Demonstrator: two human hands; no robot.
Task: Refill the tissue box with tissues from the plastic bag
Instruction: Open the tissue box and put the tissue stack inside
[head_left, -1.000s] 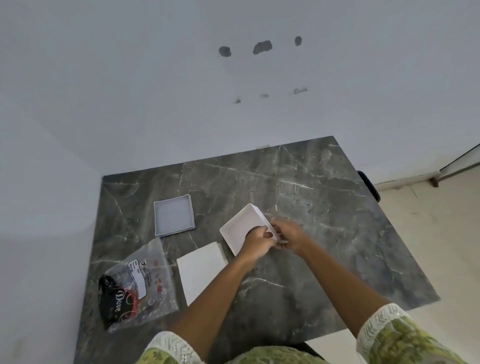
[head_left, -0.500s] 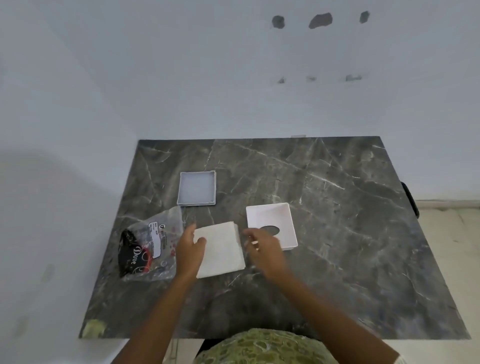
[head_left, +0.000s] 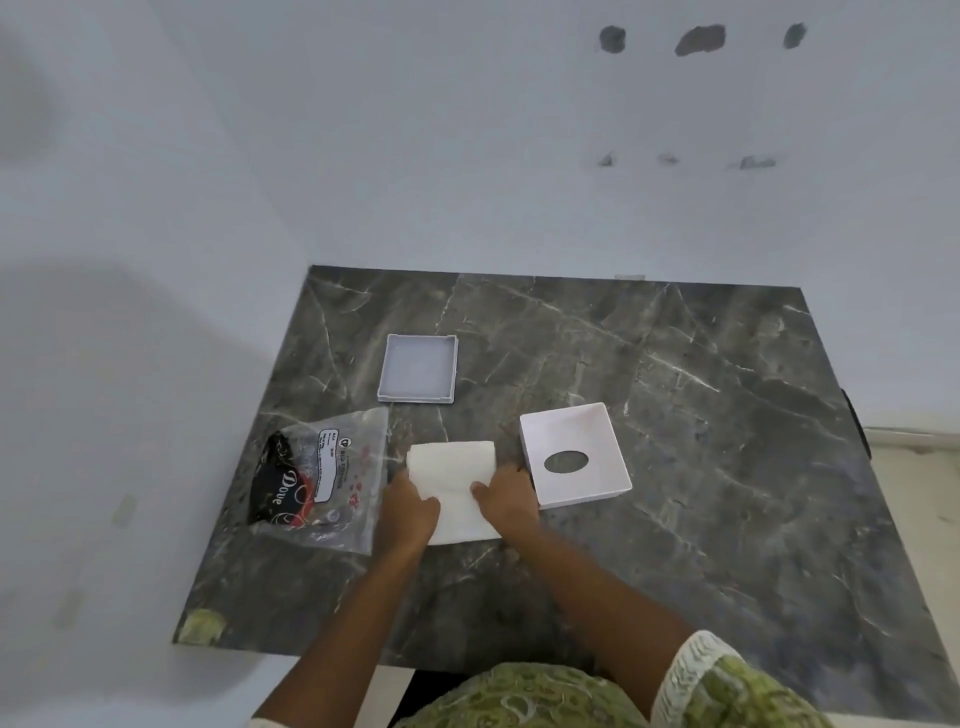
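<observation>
A white stack of tissues (head_left: 453, 467) lies on the dark marble table (head_left: 675, 467), its far edge curled up. My left hand (head_left: 408, 512) grips its left side and my right hand (head_left: 506, 499) grips its right side. To the right sits the white tissue box (head_left: 576, 483), hollow side up, with an oval slot in its floor. The grey flat tray-like part of the box (head_left: 418, 368) rests farther back. A clear plastic bag (head_left: 322, 475) with a black and red print lies to the left, just touching my left hand.
White walls close in behind the table and on its left. The table's near left corner (head_left: 200, 626) has a worn greenish patch. A dark object (head_left: 857, 421) sticks out at the table's right edge. Pale floor shows at the far right.
Both hands have let go of the white box, which now lies flat on the table. They moved left onto the tissue stack and are lifting its far edge. The camera view has shifted left.
</observation>
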